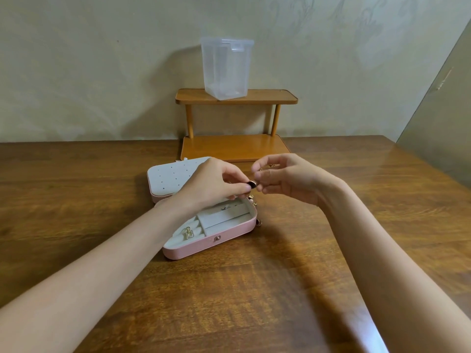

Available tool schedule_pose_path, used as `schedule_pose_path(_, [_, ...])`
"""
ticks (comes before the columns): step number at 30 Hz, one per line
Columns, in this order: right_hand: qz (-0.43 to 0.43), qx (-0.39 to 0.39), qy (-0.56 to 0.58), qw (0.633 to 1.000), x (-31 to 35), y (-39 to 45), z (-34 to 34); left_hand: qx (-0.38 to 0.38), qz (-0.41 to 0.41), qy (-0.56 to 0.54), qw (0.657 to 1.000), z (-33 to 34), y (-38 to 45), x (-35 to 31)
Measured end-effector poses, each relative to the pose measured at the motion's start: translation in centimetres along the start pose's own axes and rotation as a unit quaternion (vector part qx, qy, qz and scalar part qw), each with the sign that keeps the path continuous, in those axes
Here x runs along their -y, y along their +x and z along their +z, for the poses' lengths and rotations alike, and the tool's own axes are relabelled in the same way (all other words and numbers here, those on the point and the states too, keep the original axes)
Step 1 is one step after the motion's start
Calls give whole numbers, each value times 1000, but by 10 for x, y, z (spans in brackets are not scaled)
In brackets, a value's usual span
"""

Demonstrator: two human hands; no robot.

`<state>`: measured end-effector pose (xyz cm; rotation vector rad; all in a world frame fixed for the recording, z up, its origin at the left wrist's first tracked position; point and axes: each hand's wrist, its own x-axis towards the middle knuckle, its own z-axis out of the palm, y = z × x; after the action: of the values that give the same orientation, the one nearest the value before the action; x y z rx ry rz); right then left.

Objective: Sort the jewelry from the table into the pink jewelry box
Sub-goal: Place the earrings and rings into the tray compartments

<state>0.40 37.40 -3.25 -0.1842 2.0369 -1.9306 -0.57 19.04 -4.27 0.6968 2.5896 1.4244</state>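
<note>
Dark-stoned and gold-rimmed, a small earring [252,184] is what I'm pinching w/ my left hand [216,182], thumb and forefinger curled round it, just above the far right corner of the pink box [211,242]. My right hand [283,178] is meeting it from the other side, fingers curled close at the piece; looks like I'm working its back or clasp, but it's too small to tell exactly what the right fingertips are gripping.

To do this bit well, I'm thinking: keep both hands over the open box, so anything slipping drops into the lining, not onto the wood. Hold firm w/ the left, only light pulls w/ the right. Then prob set it in a free compartment or the dotted lid panel [173,177] lying flat behind the box.

The box itself: pale grey lining, roll slots at the near left w/ one gold ring [189,233] sitting in them, long slots beside. A few more gold bits [253,201] are lying on the table [254,289] right at the box's right edge.
</note>
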Motion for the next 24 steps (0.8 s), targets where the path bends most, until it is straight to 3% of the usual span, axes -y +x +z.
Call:
schedule_pose_path(4, [-46, 10, 58, 997, 5, -1, 10, -17, -111, -204, 972, -11, -10, 1])
schedule_pose_path(7, [-87, -12, -42, 995, 10, 6, 29, -50, -128, -225, 965, -21, -18, 4])
schedule_pose_path(16, [-124, -16, -205, 971, 19, 31, 97, -88, -135, -140, 977, -73, -62, 23])
schedule_pose_path(20, [-39, 20, -244, 969, 16, 34, 107, -60, -116, 73, 989, -85, -77, 36])
schedule_pose_path(24, [44, 45, -373, 925, 14, 37, 117, -26, -116, 144, 982, -81, -79, 42])
